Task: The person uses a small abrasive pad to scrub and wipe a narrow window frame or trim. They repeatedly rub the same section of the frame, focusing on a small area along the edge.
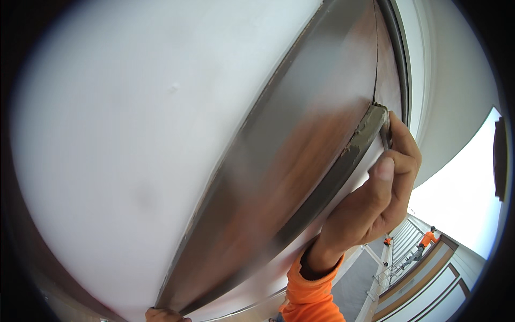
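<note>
A long brown wooden board (300,161) with a dark grey edge runs steeply up between white surfaces. Along its right side lies a dark grey trim strip (316,206), chipped and rough near its upper end. My right hand (375,196), in an orange sleeve, reaches up from below with bent fingers around this upper end. The forefinger touches the strip's side and the thumb is folded toward the fingers. At the bottom of the picture my left hand (167,315) curls over the lower end of the board. Only its knuckles show; its fingertips are hidden.
A broad white panel (123,134) fills the left side, close to the board. A dark curved moulding (399,59) borders the upper right. Far off at lower right, a person in orange (427,239) stands at a metal railing and ladder (394,268), beside brown-framed panels (429,295).
</note>
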Demonstrator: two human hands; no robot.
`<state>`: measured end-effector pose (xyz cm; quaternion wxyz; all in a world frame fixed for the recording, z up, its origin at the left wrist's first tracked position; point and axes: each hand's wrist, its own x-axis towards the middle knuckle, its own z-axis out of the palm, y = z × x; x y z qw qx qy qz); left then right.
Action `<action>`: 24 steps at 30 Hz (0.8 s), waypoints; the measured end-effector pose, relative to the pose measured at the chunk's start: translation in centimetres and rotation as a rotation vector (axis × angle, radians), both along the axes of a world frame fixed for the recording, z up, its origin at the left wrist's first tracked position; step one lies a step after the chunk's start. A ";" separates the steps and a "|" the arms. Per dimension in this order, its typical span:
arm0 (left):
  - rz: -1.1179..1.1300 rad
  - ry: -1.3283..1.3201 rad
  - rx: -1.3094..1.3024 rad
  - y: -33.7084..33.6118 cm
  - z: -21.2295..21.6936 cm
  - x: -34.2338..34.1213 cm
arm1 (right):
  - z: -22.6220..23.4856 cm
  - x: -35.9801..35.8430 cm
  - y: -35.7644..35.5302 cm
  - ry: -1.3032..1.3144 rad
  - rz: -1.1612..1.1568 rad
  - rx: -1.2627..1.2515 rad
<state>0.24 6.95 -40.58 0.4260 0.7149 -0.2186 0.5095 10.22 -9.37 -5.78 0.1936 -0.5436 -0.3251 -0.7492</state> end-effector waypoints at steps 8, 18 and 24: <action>0.040 -0.649 -0.526 -4.4 -1.0 6.4 | 1.1 2.3 -1.0 -0.091 0.129 -0.147; -0.259 -0.310 -0.662 -4.2 17.9 5.3 | 1.9 5.4 -3.1 -0.078 0.320 -0.202; -0.545 -0.165 -0.423 -4.3 23.2 3.0 | -3.1 -0.3 -4.1 0.289 0.682 -0.343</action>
